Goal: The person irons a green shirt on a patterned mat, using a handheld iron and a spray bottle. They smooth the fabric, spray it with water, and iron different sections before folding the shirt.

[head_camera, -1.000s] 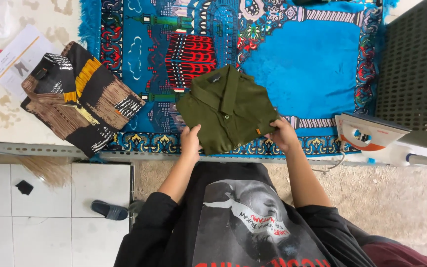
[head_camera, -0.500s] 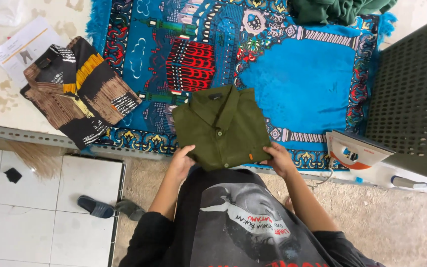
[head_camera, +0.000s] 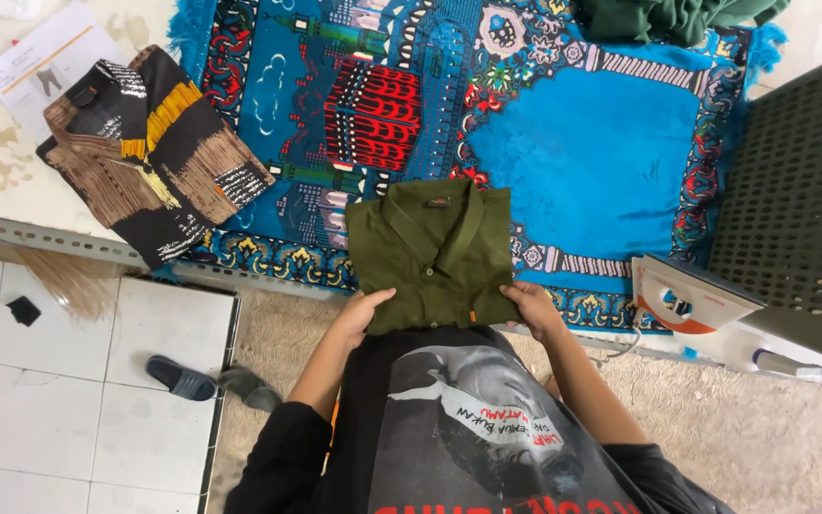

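A folded olive-green collared shirt [head_camera: 430,252] lies at the near edge of a blue patterned rug [head_camera: 582,152] spread over the table. My left hand [head_camera: 362,309] grips the shirt's near left corner. My right hand [head_camera: 533,306] grips its near right corner. The shirt's lower edge hangs slightly past the table edge toward my black printed T-shirt.
A folded black, brown and yellow patterned shirt [head_camera: 149,157] lies at the left, beside a sheet of paper [head_camera: 45,52]. A white and orange iron [head_camera: 692,300] stands at the right by a dark perforated panel [head_camera: 796,209]. A dark green garment [head_camera: 668,19] is bunched at the far edge. Slippers [head_camera: 183,378] lie on the tiled floor.
Both hands have drawn the folded green shirt nearer to my body, to the table's near edge. The view has shifted slightly.
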